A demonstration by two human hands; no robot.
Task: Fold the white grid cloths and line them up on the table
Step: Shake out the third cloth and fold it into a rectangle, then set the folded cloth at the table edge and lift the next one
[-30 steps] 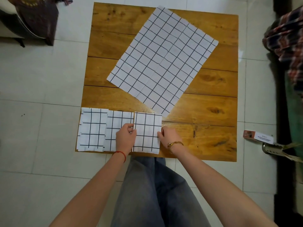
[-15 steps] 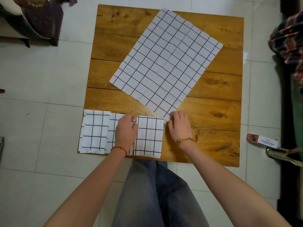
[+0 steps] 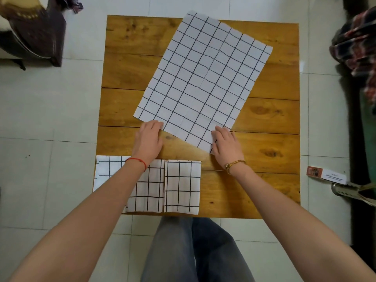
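A large unfolded white grid cloth lies askew on the far half of the wooden table. My left hand has curled fingertips at the cloth's near left edge. My right hand sits on its nearest corner, fingers bent onto the fabric. Three folded grid cloths lie in a row along the table's near left edge: the left one, the middle one and the right one. My left forearm crosses over the left and middle ones.
Tiled floor surrounds the table. A small carton and a metal object lie on the floor at the right. Plaid fabric hangs at the right edge, and dark furniture stands at the top left.
Both hands left the third folded cloth in the row and moved forward to the near edge of the large unfolded cloth. The camera has come closer to the table.
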